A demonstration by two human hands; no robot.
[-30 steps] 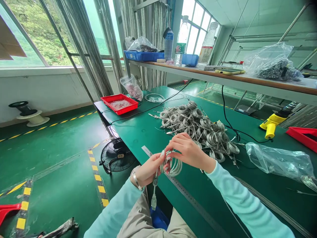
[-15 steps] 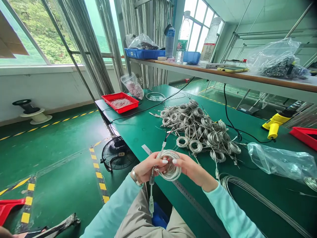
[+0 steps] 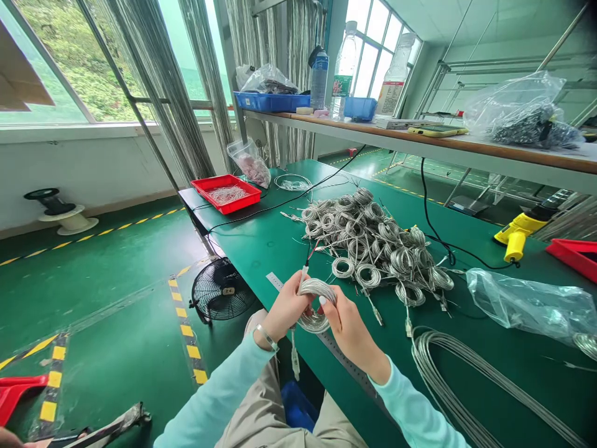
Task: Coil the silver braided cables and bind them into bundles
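Note:
A coil of clear-jacketed cable is held between both hands above the table's near edge. My left hand is closed round the coil's left side; its fingertips are partly hidden behind the loops. My right hand grips the right side, thumb and fingers on the wound cable. One cable end with thin red and black wires sticks up past the left fingers. From under the left hand hangs a pale plug connector. Beyond the hands lies a heap of similar cable coils.
A steel ruler lies along the near edge of the green table. Loose looped cable and a plastic bag lie at right, near a yellow heat gun. A red tray stands far left. A fan is on the floor.
Both hands have turned the coil, so it faces me less and tilts more edge-on. The right hand has rolled over it from the side, and the hanging connector has shifted slightly right.

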